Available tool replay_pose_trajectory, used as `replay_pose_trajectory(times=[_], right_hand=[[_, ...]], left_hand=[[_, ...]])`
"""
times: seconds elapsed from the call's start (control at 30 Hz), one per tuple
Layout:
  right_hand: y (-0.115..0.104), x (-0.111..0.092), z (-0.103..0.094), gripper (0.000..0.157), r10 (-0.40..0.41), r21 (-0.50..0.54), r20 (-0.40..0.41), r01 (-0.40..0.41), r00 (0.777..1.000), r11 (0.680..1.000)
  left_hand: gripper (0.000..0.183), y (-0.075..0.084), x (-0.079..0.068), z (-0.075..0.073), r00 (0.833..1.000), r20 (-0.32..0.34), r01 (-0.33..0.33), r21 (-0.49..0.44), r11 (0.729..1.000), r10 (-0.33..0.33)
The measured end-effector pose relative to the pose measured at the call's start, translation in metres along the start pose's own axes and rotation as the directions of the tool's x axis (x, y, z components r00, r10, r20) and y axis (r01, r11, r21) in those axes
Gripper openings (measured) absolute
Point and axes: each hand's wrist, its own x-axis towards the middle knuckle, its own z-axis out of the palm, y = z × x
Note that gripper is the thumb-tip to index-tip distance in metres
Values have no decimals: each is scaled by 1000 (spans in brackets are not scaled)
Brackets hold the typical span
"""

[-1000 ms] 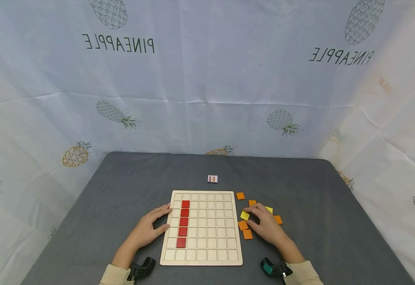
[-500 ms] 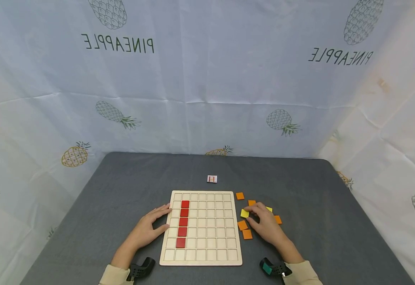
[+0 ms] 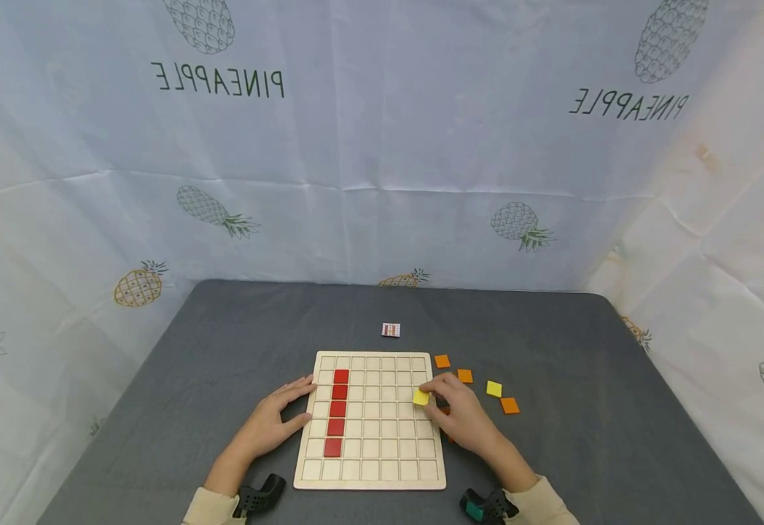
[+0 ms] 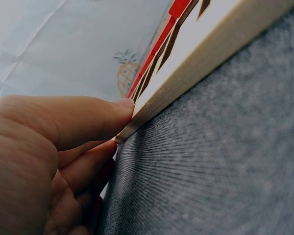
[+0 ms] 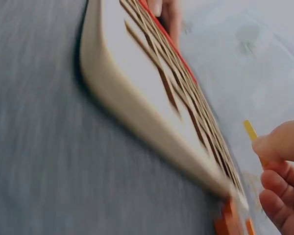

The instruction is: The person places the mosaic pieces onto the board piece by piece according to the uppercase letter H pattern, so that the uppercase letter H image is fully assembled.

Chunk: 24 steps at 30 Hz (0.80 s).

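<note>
Nearest of all, two pale sleeves (image 3: pixel 210 507) reach in, two black wrist straps (image 3: pixel 260 494) with them, one per arm. Now the hands, two of them! The left hand (image 3: pixel 280 412) lies with its fingers stretched out, tips and thumb touching the left edge of the one wooden board (image 3: pixel 382 448). Over on the other side, the right hand (image 3: pixel 458 415) has a narrow pinch, thumb and fingers on one yellow tile (image 3: pixel 421 397), and the right wrist view shows it up above the board's right side.

Onto the board itself: seven columns by seven rows, and five red tiles (image 3: pixel 337 408) stand in a single line, second column from the left, rows two through six. Right of the board, on the dark grey surface (image 3: pixel 618 452), bits of orange (image 3: pixel 446 410) peek out beside the right hand, mostly hidden, so no sure count there. Three orange tiles (image 3: pixel 509 405) lie in plain sight, and one second yellow tile (image 3: pixel 494 389) sits among them. Beyond the board, one small patterned card (image 3: pixel 391 330). And at the far end, a pale cloth (image 3: pixel 382 131) hangs with pineapple prints and the word PINEAPPLE, reversed, twice.
</note>
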Motion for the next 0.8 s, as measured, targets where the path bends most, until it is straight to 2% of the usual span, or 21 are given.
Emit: replay_pose_trajectory(times=[0.2, 0.37, 0.63, 0.8], right_hand=[[-19, 13, 16, 24, -91, 43, 30, 90, 995, 995], [-34, 23, 31, 22, -146, 33, 62, 144, 987, 989], [-55, 37, 49, 22, -124, 35, 138, 120, 983, 992], [-61, 41, 60, 22, -84, 11, 180, 84, 980, 996]], left_hand=[[51, 0, 1, 0, 1000, -2, 3, 7, 1000, -3], [51, 2, 1, 0, 1000, 0, 6, -6, 1000, -6], [51, 2, 1, -1, 1000, 3, 15, -1, 1000, -15], [51, 2, 1, -2, 1000, 9, 15, 3, 1000, -15]])
